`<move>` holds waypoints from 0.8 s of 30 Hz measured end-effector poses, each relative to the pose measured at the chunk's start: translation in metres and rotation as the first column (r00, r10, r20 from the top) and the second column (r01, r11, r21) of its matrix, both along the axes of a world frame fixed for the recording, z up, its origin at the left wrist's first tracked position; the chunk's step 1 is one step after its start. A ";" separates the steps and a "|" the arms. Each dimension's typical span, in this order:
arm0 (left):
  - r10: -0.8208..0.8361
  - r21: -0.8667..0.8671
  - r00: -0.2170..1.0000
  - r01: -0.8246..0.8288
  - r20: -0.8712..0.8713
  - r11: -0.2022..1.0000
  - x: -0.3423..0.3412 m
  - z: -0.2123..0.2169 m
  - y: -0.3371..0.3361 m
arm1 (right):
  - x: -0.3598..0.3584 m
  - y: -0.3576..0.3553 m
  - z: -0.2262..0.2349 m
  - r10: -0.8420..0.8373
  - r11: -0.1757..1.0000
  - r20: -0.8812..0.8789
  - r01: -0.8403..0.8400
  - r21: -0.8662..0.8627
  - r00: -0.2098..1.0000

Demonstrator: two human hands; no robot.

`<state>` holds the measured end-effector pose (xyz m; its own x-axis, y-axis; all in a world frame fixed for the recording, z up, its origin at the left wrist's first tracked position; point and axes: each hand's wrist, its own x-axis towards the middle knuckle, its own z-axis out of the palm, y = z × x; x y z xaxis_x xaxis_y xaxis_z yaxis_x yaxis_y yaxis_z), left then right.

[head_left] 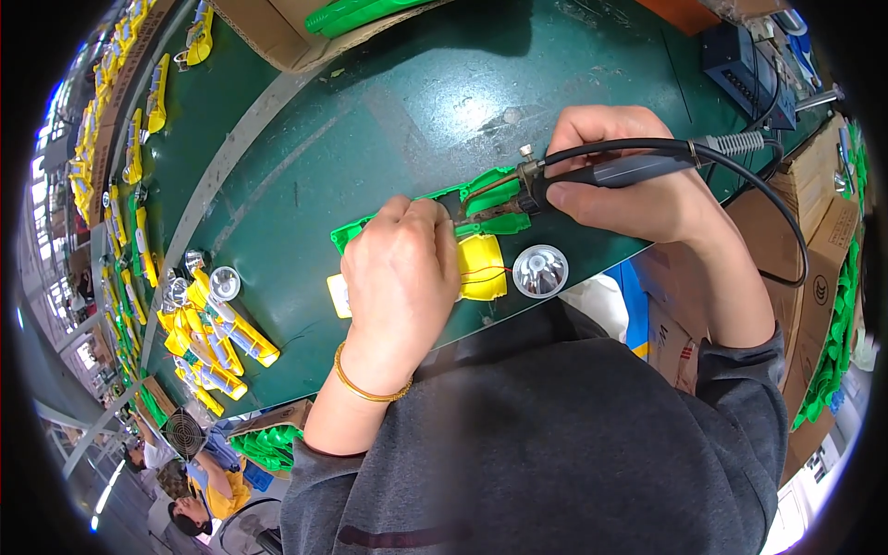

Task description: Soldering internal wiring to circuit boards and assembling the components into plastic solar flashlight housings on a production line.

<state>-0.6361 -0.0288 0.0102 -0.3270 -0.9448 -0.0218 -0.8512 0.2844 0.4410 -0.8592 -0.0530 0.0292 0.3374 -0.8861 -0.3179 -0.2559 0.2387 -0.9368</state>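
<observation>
My right hand [629, 176] is closed round the grey handle of a soldering iron [629, 169], which has a thin metal guide tube clamped beside its tip. That tip reaches over a green plastic shell [495, 191], open side up on the bench. Fingers curled, my left hand [402, 259] rests on the shell's left part; what its fingertips grip is hidden. Beneath that palm lies a yellow plastic flashlight body [483, 268], partly covered. A thin red wire runs from the body to a round silver reflector [540, 271] at its right.
Yellow flashlight bodies [217, 342] with reflectors are heaped at the left, and more line the bench's far left side. A cardboard box [277, 37] holds green parts at the back. A blue powered unit [745, 74] stands back right. The iron's black cable [786, 222] loops near my right forearm.
</observation>
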 end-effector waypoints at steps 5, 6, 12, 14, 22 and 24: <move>-0.004 -0.009 1.000 0.004 -0.006 1.000 0.000 0.001 0.000 | 0.002 -0.001 0.007 0.071 0.960 -0.159 -0.111 -0.258 0.985; -0.006 -0.008 1.000 0.006 -0.011 1.000 0.000 0.001 0.000 | 0.000 -0.001 0.009 0.071 0.960 -0.160 -0.111 -0.257 0.985; -0.003 -0.008 1.000 0.003 -0.020 1.000 0.003 0.000 0.000 | -0.023 0.008 0.017 -0.104 0.991 0.016 0.105 -0.077 0.994; -0.005 -0.004 1.000 0.005 -0.018 1.000 0.002 0.000 0.000 | -0.023 0.013 0.014 -0.128 0.990 0.024 0.129 -0.057 0.991; -0.002 0.006 1.000 0.002 0.022 1.000 0.000 0.003 -0.001 | -0.001 0.012 0.000 -0.066 0.998 0.023 0.066 -0.007 0.998; -0.003 0.006 1.000 0.003 0.022 1.000 0.000 0.002 -0.001 | 0.000 0.009 0.000 -0.059 0.998 0.031 0.058 0.013 0.998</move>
<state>-0.6362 -0.0295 0.0125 -0.3294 -0.9435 -0.0350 -0.8600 0.2846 0.4235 -0.8588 -0.0438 0.0296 0.2952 -0.9008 -0.3183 -0.2118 0.2632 -0.9412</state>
